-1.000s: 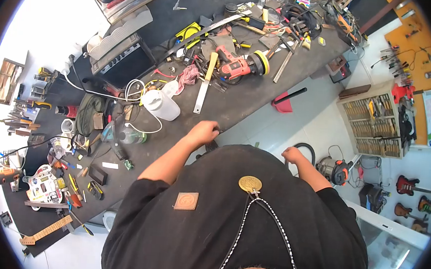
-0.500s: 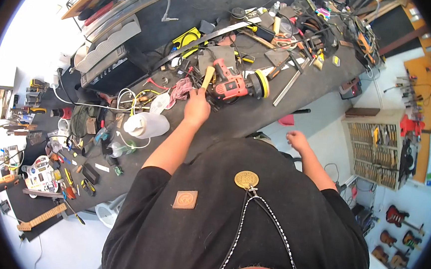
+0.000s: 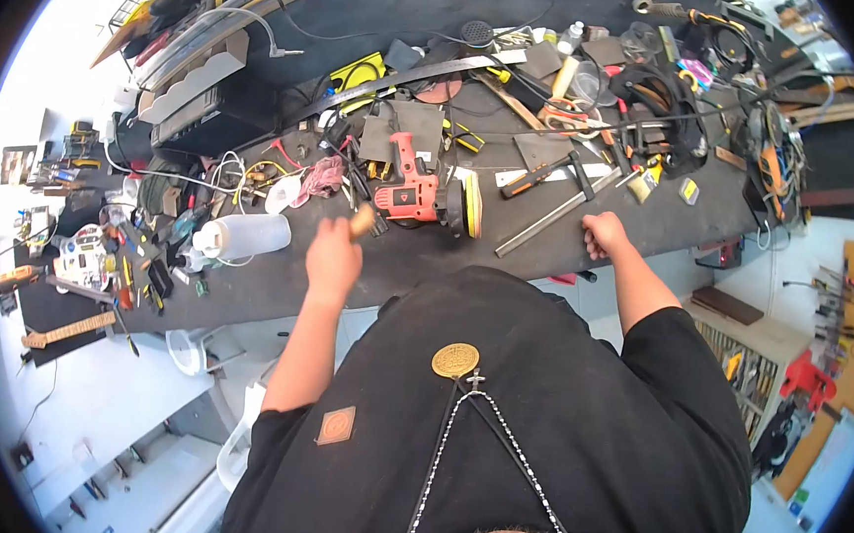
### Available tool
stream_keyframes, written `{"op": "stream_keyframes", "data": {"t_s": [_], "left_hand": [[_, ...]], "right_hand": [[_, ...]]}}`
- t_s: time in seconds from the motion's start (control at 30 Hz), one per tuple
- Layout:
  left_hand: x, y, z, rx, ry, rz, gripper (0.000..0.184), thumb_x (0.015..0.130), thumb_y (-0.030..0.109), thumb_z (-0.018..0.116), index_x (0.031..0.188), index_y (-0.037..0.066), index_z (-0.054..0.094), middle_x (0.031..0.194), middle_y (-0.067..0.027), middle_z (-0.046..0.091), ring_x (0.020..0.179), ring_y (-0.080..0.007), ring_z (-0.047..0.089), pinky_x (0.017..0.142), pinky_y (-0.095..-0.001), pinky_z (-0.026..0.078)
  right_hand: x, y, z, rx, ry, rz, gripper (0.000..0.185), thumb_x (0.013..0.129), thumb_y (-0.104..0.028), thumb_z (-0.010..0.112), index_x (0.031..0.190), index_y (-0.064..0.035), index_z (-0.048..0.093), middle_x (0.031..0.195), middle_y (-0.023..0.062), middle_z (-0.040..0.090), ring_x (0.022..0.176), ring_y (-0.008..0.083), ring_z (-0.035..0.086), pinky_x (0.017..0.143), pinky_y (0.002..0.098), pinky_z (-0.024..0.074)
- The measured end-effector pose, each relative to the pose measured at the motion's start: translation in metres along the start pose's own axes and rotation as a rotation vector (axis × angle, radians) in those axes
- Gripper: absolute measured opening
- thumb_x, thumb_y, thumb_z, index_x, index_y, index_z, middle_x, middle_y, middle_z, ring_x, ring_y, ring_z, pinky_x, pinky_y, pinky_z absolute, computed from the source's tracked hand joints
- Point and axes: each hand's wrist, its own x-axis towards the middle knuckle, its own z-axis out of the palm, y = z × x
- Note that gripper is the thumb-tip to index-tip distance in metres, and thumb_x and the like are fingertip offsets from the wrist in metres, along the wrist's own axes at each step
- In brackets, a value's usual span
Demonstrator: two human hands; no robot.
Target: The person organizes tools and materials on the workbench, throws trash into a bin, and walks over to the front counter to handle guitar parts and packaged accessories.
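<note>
I see the wooden handle (image 3: 363, 220) gripped in the left hand (image 3: 333, 262), right hand (image 3: 604, 236) curled, polisher (image 3: 409, 196) between them untouched.

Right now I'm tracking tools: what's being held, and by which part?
The left hand grips a tan handle, the rest hidden; the right hand shows nothing held.

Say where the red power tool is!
In the head view, the red power tool lies just left of centre on the bench, between pink cloth and metal bar.

A pale wooden handle (image 3: 362, 220), partly hidden, slants from the left of the hands (image 3: 332, 258) over the dark bench (image 3: 403, 253)
</note>
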Motion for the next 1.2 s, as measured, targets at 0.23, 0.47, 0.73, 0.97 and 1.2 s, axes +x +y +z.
{"op": "stream_keyframes", "data": {"t_s": [0.23, 0.47, 0.73, 0.97, 1.2], "left_hand": [[-0.027, 0.026, 0.084, 0.051, -0.244, 0.132, 0.020, 0.084, 0.013, 0.068, 0.102, 0.005, 0.067, 0.108, -0.0203, 0.064, 0.094, -0.0420, 0.070, 0.080, -0.0513, 0.058], [0.076, 0.075, 0.001, -0.353, -0.017, 0.041, 0.020, 0.086, 0.019, 0.069, 0.097, 0.002, 0.072, 0.084, -0.0207, 0.073, 0.082, -0.0394, 0.072, 0.076, -0.0474, 0.057], [0.173, 0.123, 0.030, 0.040, -0.206, -0.119, 0.058, 0.086, 0.031, 0.071, 0.127, -0.005, 0.051, 0.106, -0.0266, 0.073, 0.104, -0.0427, 0.071, 0.091, -0.0498, 0.056], [0.159, 0.118, 0.051, -0.152, -0.216, -0.306, 0.099, 0.078, 0.043, 0.079, 0.138, -0.017, 0.027, 0.110, -0.0328, 0.071, 0.104, -0.0442, 0.072, 0.091, -0.0460, 0.057], [0.158, 0.108, 0.052, -0.170, -0.237, -0.305, 0.100, 0.076, 0.045, 0.079, 0.136, -0.020, 0.032, 0.110, -0.0339, 0.071, 0.104, -0.0435, 0.072, 0.094, -0.0446, 0.056]], "right_hand": [[0.002, 0.007, -0.010, 0.019, -0.132, 0.016, 0.036, 0.089, -0.029, 0.061, 0.068, -0.0002, 0.063, 0.058, 0.0166, 0.066, 0.045, 0.0271, 0.067, 0.037, 0.0355, 0.0462], [0.003, 0.008, -0.014, 0.027, -0.157, 0.005, 0.034, 0.089, -0.028, 0.060, 0.070, 0.0003, 0.065, 0.061, 0.0156, 0.068, 0.047, 0.0263, 0.068, 0.040, 0.0359, 0.0476], [-0.001, 0.007, -0.016, 0.029, -0.139, 0.006, 0.034, 0.089, -0.027, 0.060, 0.071, 0.0014, 0.066, 0.061, 0.0154, 0.068, 0.048, 0.0255, 0.068, 0.041, 0.0347, 0.0478], [-0.002, 0.004, -0.018, 0.063, -0.157, 0.027, 0.036, 0.089, -0.028, 0.060, 0.070, 0.0029, 0.065, 0.060, 0.0165, 0.068, 0.046, 0.0256, 0.068, 0.039, 0.0346, 0.0469], [0.003, 0.001, -0.018, 0.034, -0.184, 0.060, 0.037, 0.090, -0.029, 0.060, 0.070, 0.0026, 0.065, 0.060, 0.0171, 0.067, 0.047, 0.0264, 0.068, 0.039, 0.0345, 0.0476]]}}
